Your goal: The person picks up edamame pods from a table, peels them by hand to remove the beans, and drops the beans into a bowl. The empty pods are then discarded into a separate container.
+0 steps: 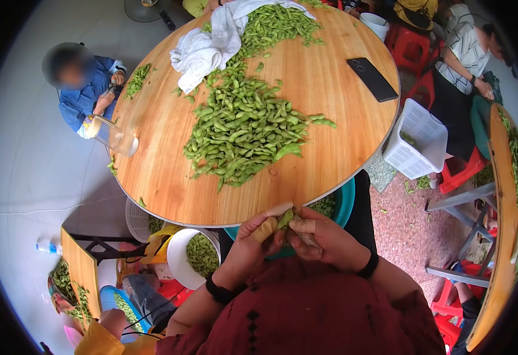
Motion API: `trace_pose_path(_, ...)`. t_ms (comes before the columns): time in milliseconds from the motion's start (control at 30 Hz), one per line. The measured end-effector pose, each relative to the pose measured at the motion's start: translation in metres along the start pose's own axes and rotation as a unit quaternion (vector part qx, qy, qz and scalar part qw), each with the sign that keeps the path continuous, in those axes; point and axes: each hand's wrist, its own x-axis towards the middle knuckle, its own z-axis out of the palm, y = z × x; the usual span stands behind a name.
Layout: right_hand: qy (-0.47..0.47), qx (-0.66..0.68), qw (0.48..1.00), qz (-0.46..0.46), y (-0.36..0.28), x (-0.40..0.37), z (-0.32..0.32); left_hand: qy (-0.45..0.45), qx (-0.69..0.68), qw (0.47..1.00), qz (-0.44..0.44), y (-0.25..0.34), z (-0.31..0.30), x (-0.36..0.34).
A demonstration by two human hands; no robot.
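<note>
Both of my hands meet at the near edge of a round wooden table [336,142], with tape-like wraps on some fingers. Between the fingertips of my left hand [254,235] a green pod [284,219] is pinched. My right hand [321,236] closes on the pod's other side, its fingers curled. Beneath my hands, a teal basin [346,204] is partly hidden by them and the table. A large pile of green pods [244,127] lies on the tabletop beyond my hands.
A white cloth [203,53], a black phone [371,79] and a clear pitcher [116,137] lie or stand on the table. A white bucket [179,260] is at lower left, a white basket [416,139] at right. Other people sit around, one at left [87,97].
</note>
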Motion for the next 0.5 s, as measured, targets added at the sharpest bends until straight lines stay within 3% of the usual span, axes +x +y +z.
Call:
trace_pose_path(67, 0.002, -0.011, 1.0, -0.006, 0.001, 0.003, -0.004, 0.014, 0.073, 0.997, 0.014, -0.001, -0.001, 0.002)
trace_pose_path(100, 0.004, -0.021, 1.0, -0.011, 0.002, 0.004, -0.005, 0.028, 0.36, 0.909, 0.206, -0.005, -0.005, 0.002)
trace_pose_path(133, 0.005, -0.021, 1.0, -0.012, 0.0, 0.003, -0.004, 0.037, 0.601, 0.706, 0.373, -0.007, -0.007, 0.003)
trace_pose_path(167, 0.024, -0.065, 0.998, -0.009, -0.003, 0.002, -0.001, 0.037, 0.601, 0.706, 0.372, -0.007, -0.007, 0.004)
trace_pose_path(233, 0.042, -0.107, 0.993, -0.003, -0.004, -0.002, 0.006, 0.043, 0.625, 0.607, 0.489, -0.007, -0.006, 0.008)
trace_pose_path(267, 0.066, -0.168, 0.984, -0.004, -0.004, -0.004, 0.012, 0.045, 0.625, 0.607, 0.488, -0.006, -0.005, 0.004)
trace_pose_path(300, 0.09, -0.229, 0.969, -0.006, -0.005, -0.005, 0.014, 0.075, 0.537, 0.767, 0.343, -0.005, -0.002, -0.002)
trace_pose_path(333, 0.09, -0.229, 0.969, -0.006, -0.002, -0.004, 0.011, 0.101, 0.419, 0.884, 0.18, -0.005, 0.0, -0.005)
trace_pose_path(433, 0.084, -0.336, 0.934, -0.088, 0.012, 0.002, -0.005, 0.076, 0.337, 0.927, 0.145, -0.009, -0.004, 0.002)
trace_pose_path(467, 0.123, -0.431, 0.878, -0.167, 0.016, 0.004, -0.01, 0.075, 0.337, 0.927, 0.145, -0.008, -0.004, 0.003)
trace_pose_path(500, 0.16, -0.517, 0.805, -0.243, 0.017, 0.005, -0.01, 0.078, 0.42, 0.882, 0.199, -0.006, -0.004, 0.003)
